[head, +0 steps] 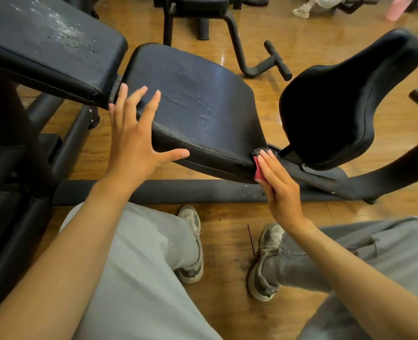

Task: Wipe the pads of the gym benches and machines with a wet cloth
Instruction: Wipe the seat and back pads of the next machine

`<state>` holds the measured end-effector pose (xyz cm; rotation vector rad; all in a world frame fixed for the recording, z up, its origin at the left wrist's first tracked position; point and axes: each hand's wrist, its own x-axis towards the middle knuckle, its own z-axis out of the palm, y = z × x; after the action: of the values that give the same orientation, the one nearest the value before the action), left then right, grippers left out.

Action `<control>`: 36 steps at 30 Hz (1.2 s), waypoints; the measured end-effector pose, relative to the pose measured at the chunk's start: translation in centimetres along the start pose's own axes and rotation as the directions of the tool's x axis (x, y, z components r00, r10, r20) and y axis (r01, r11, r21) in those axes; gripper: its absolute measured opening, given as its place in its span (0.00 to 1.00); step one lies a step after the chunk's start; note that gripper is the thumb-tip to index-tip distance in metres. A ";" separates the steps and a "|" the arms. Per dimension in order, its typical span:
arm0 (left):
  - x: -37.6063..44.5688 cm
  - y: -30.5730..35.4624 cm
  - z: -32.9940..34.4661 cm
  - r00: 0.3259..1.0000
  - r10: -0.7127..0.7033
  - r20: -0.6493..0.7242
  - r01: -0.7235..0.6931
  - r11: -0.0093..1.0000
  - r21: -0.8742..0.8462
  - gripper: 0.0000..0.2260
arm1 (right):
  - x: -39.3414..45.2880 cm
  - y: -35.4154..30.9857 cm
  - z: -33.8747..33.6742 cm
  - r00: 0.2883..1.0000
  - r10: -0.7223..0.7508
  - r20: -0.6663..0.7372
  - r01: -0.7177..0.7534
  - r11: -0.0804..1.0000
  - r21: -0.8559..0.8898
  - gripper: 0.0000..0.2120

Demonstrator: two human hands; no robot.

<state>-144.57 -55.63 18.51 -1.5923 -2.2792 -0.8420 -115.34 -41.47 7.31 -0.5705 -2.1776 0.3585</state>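
Observation:
A black seat pad (198,104) of a gym bench lies in the middle, with a damp sheen on its right half. My left hand (134,138) rests on its near left edge, fingers spread and straight. My right hand (276,185) presses a small red cloth (258,169) flat against the seat pad's near right corner with straight fingers. A worn, cracked back pad (48,45) slopes up at the upper left. A curved black pad (345,104) stands to the right of the seat.
The bench's black base bar (178,192) runs across the wooden floor just in front of my shoes. Another machine's frame and foot handle (276,62) stand behind the seat. A person's shoe (301,11) and a pink bottle (397,8) show at the top right.

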 end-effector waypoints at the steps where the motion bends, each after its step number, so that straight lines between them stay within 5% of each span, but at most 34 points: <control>1: 0.0 -0.1 0.1 1.000 0.002 -0.006 -0.002 1.000 -0.002 0.52 | 0.5 -0.6 0.4 0.999 -0.048 -0.002 0.048 0.999 -0.010 0.24; 4: 0.0 -0.2 0.3 1.000 0.014 -0.018 -0.014 1.000 0.000 0.51 | 3.7 -3.6 2.1 0.951 -0.293 0.093 0.300 0.951 -0.076 0.24; 8: 0.0 -0.7 0.5 0.999 0.035 -0.032 -0.034 0.999 0.006 0.50 | 5.8 -4.7 3.7 0.811 -0.555 0.183 0.584 0.752 -0.305 0.24; 14: -0.1 -0.9 0.7 0.998 0.036 -0.046 -0.038 0.998 -0.045 0.49 | 2.9 4.9 -1.4 0.652 -0.639 0.409 0.756 0.506 -0.416 0.28; 16: -0.1 -0.9 0.8 0.998 0.035 -0.049 -0.037 0.998 -0.050 0.49 | 2.9 5.7 -1.5 0.656 -0.621 0.428 0.753 0.504 -0.423 0.30; 19: 0.0 -0.8 0.8 0.998 0.033 -0.049 -0.035 0.998 -0.046 0.50 | 4.4 1.9 1.6 0.723 -0.635 0.272 0.683 0.597 -0.421 0.26; 22: 0.0 -0.7 0.7 0.999 0.025 -0.041 -0.026 0.999 -0.030 0.50 | 6.5 -2.0 3.9 0.687 -0.712 0.144 0.699 0.593 -0.400 0.24; 31: 0.0 -0.7 0.6 1.000 0.014 -0.019 -0.014 0.999 -0.050 0.51 | 1.9 7.1 0.2 0.685 -0.669 0.289 0.699 0.494 -0.517 0.30; 36: 0.2 -0.9 0.6 0.999 0.036 -0.010 -0.036 0.998 -0.049 0.50 | 3.3 7.0 0.2 0.626 -0.710 0.322 0.759 0.461 -0.459 0.29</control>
<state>-145.38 -55.34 17.82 -1.6420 -2.2329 -0.9017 -115.40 -33.80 6.28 0.1693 -2.3655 -0.7900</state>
